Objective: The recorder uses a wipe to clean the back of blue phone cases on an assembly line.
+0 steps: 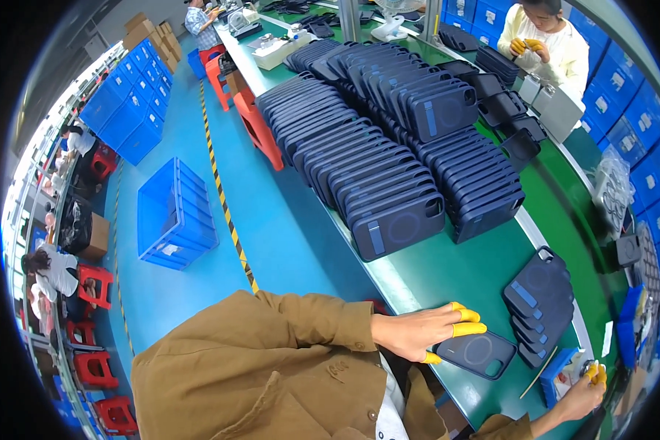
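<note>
Left hand (pixel 418 334) is laid flat, fingers nearly straight and spread a little. Its yellow-capped fingertips (pixel 468 328) are pressed on the near-left edge of a dark blue case (pixel 480 354). Nothing is gripped; the case is only pinned to the green table (pixel 447 271), probably so it cannot slide. It lies back-up, ring mark and camera cutout showing, just inside the near table edge.

Right hand (pixel 583 392) is seen at the near right, fingers curled, also yellow-capped. The fingertips are closed near a small item beside a blue tray (pixel 557 370); whether anything is actually held cannot be told, too small and blurred. A thin stick (pixel 539 372) is lying between the case and the tray, untouched, within easy reach of both hands.

A short stack of cases (pixel 543 304) is set just right of the pinned case, fanned so each one can be slid off the top. Farther off, long rows of cases (pixel 389 161) are leaned on edge like tiles across the table, apparently to save space and allow picking from the near end.

A co-worker in a pale top (pixel 557 44) is seated at the far right, hands together. Blue crates (pixel 176 213) and red stools (pixel 95 282) are placed along the blue floor on the left.
</note>
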`<action>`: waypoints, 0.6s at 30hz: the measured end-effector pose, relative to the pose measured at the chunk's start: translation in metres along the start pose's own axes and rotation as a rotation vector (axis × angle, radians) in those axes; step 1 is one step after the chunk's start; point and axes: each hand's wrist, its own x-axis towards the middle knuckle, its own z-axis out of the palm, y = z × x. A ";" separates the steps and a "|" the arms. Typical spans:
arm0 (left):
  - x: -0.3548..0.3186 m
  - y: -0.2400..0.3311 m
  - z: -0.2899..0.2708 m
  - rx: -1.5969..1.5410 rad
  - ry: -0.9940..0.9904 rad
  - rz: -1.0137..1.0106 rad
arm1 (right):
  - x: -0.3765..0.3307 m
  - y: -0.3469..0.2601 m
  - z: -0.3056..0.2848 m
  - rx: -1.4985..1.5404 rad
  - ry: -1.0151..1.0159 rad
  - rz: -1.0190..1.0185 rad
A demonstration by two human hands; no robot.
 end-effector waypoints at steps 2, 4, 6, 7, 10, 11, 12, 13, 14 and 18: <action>-0.002 -0.001 0.000 -0.012 0.010 0.012 | 0.003 0.007 -0.002 0.103 0.048 -0.042; 0.000 -0.001 0.002 -0.051 -0.011 0.009 | 0.000 0.013 0.000 0.160 0.024 -0.057; 0.003 -0.002 -0.004 -0.029 0.034 0.062 | 0.000 0.029 0.001 0.377 0.133 -0.148; 0.004 -0.001 -0.005 -0.058 0.040 0.057 | -0.012 0.015 -0.019 0.343 0.163 -0.085; 0.002 0.000 -0.011 -0.066 0.100 -0.001 | -0.048 -0.009 -0.049 0.591 0.157 -0.100; 0.003 0.004 -0.015 -0.038 0.077 -0.070 | -0.067 -0.029 -0.063 0.692 0.055 -0.106; 0.005 0.003 -0.018 -0.054 0.078 -0.114 | -0.086 -0.043 -0.067 0.969 -0.090 -0.127; 0.007 0.005 -0.022 -0.087 0.080 -0.120 | -0.104 -0.057 -0.072 1.128 -0.193 -0.170; 0.005 0.006 -0.023 -0.075 0.104 -0.158 | -0.121 -0.070 -0.068 1.235 -0.265 -0.212; 0.005 0.002 -0.019 -0.134 0.089 -0.195 | -0.177 -0.094 -0.068 1.198 -0.449 -0.172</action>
